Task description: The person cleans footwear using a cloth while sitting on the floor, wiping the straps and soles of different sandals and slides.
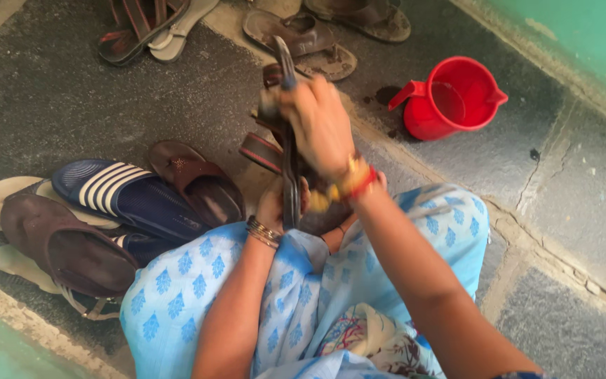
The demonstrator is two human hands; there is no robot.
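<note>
Partly hidden, left hand (272,203) grips sandal (290,151) behind right hand (317,123).

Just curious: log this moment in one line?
left hand: holds sandal on edge | right hand: on sandal | red jug: right

Our right hand (317,123) blurs in motion, covering much of the sandal (290,175); our left hand (275,203) sits mostly hidden behind it; sandals (359,14) beyond are cropped.
</note>
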